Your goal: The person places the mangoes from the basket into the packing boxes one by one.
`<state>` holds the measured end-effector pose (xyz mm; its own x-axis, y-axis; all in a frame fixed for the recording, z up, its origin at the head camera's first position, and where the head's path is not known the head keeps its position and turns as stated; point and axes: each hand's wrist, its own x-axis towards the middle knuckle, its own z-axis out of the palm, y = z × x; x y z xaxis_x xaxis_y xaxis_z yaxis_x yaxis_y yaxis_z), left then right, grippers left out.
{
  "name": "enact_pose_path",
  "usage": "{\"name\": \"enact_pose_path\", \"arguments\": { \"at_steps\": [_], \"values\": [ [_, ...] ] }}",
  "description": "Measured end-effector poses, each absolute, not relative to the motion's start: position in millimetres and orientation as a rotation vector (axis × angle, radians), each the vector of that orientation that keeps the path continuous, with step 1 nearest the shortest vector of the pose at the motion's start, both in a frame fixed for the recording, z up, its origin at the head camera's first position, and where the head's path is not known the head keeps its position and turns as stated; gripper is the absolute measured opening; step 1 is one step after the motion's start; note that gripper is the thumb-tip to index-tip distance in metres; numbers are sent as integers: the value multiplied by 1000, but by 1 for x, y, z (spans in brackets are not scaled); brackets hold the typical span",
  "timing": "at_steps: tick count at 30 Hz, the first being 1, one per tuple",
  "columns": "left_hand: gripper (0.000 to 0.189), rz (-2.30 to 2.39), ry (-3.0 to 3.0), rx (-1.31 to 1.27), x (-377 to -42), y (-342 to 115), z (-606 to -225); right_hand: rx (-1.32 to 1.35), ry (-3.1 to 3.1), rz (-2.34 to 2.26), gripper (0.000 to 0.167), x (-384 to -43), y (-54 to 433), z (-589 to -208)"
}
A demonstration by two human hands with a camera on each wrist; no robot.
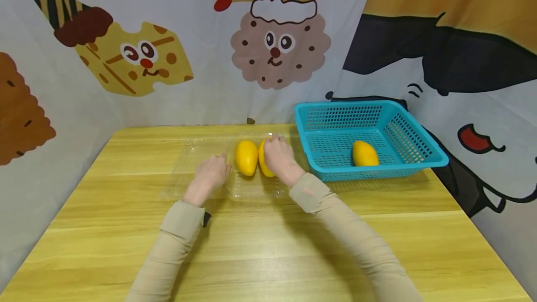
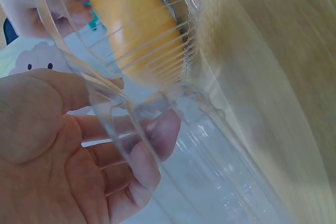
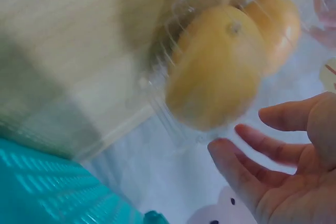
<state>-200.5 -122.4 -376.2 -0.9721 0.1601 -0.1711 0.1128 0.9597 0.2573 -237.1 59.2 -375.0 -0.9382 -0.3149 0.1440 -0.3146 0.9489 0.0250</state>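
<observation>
Two yellow mangoes lie side by side in a clear plastic clamshell box (image 1: 251, 191), its lid spread to the left. The left mango (image 1: 246, 158) is in full view; the right mango (image 3: 210, 77) is partly covered by my right hand in the head view. My left hand (image 1: 213, 171) pinches the box along its middle edge, thumb on one side and fingers (image 2: 165, 135) seen through the plastic. My right hand (image 1: 278, 155) is beside the right mango, its fingers (image 3: 231, 163) loosely bent and spread apart near the box rim, with nothing between them.
To the right stands a blue-green plastic basket (image 1: 377, 171) with one mango (image 1: 365, 154) inside. The wooden table (image 1: 260, 255) ends against a cartoon-printed cloth (image 1: 201, 106) at the back.
</observation>
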Motion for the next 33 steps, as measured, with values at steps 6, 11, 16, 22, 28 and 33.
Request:
{"name": "enact_pose_path", "arguments": {
  "at_steps": [6,11,16,22,28,33],
  "values": [
    [39,392,2921,206,-199,-122,-376,552,-2900,50,24,-230,64,-350],
    [38,382,2931,209,-200,-123,-377,575,-2846,76,18,-227,73,-328],
    [39,379,2933,206,-201,-123,-377,558,-2850,76,20,-231,90,-314],
    [41,375,2935,205,-201,-123,-379,543,-2928,-3,22,-239,120,-302],
    [41,375,2937,215,-200,-122,-378,510,-3046,-76,32,-248,159,-297],
    [40,406,2924,219,-200,-123,-378,449,-3139,-74,34,-256,191,-300]
  ]
}}
